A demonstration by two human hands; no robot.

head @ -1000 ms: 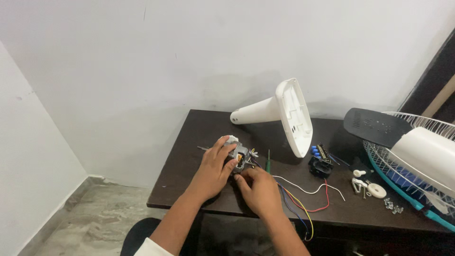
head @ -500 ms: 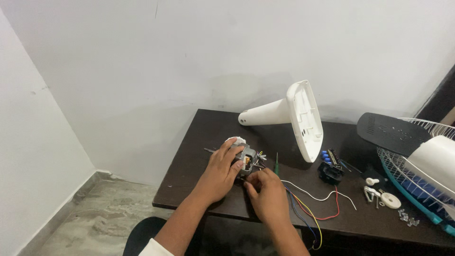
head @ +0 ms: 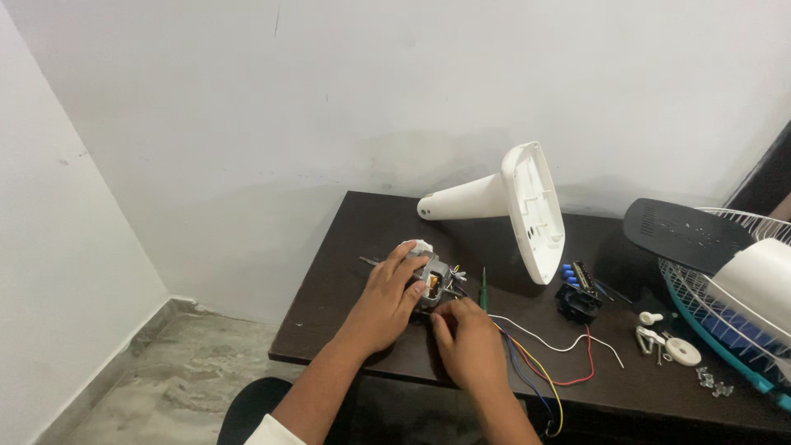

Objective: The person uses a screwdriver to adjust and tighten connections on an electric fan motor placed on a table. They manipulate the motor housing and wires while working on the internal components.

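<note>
On the dark wooden worktop (head: 346, 272), the left hand (head: 387, 301) grips a small grey metal motor (head: 430, 276); the right hand (head: 471, 342), at five o'clock from it, pinches its wiring with closed fingers (head: 441, 317).

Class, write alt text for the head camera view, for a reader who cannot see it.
Two hands work on a small electric motor on a dark table: the left hand grips it, the right hand touches its near side. Coloured wires trail right, beside a white fan base lying on its side.

The small motor (head: 430, 280) looks like dull grey metal with shiny copper inside. The tabletop (head: 346, 272) is dark, smooth wood. The fan stand (head: 527, 206) is smooth white plastic.
</note>
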